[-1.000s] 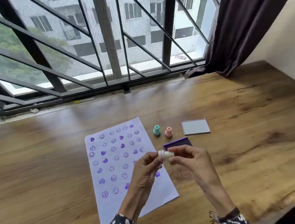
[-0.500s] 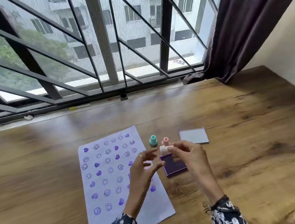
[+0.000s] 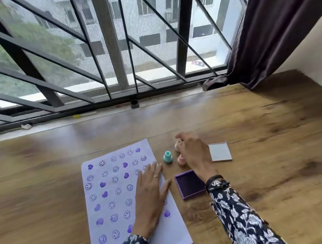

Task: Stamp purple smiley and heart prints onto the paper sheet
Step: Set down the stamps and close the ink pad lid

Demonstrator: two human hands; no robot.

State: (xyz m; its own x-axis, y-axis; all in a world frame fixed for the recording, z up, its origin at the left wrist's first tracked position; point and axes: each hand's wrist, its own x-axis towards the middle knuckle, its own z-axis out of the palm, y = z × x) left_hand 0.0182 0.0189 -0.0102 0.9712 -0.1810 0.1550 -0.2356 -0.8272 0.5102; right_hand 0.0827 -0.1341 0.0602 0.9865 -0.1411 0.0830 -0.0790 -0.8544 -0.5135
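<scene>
The white paper sheet (image 3: 172, 240) lies on the wooden table and carries rows of purple smiley and heart prints. My left hand (image 3: 151, 191) rests flat on its right side, fingers spread, covering some prints. My right hand (image 3: 192, 154) reaches beyond the open purple ink pad (image 3: 189, 184), its fingertips closed over the top of a pale stamp (image 3: 178, 145) that stands on the table. A pink stamp (image 3: 181, 159) stands just in front of it, partly behind my hand. A teal stamp (image 3: 167, 157) stands to the left, near the paper's edge.
The ink pad's pale lid (image 3: 220, 151) lies right of my right hand. A barred window (image 3: 112, 46) with a sill runs along the table's far edge, a dark curtain (image 3: 278, 18) hangs at the right, and a wall (image 3: 317, 62) borders the table's right side.
Both hands held the pale stamp in the air over the ink pad. The left hand has dropped flat onto the paper, and the right has carried the stamp forward to the other stamps.
</scene>
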